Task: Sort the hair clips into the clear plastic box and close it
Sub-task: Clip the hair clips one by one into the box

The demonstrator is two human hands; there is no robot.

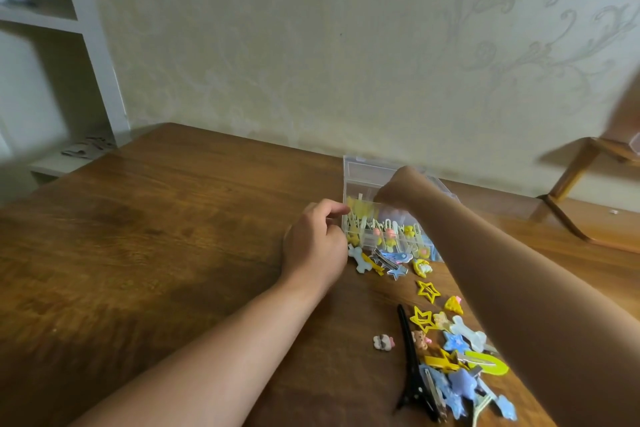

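The clear plastic box (360, 172) stands on the wooden table (173, 236) near the wall, its lid upright and open. Yellow, pink and white hair clips fill its compartments. My left hand (315, 243) grips the box's left front corner with thumb and forefinger. My right hand (401, 187) reaches down into the box with pinched fingers; what they hold is hidden and blurred. A few clips (381, 262) lie right in front of the box. A larger pile of blue and yellow clips (453, 357) and a long black clip (412, 364) lie nearer to me, under my right forearm.
A small lone clip (383, 341) lies left of the black one. A wooden stand (571, 191) rises at the right by the wall. White shelves (69, 28) stand beyond the table's left far corner. Bare wood spans the table's left half.
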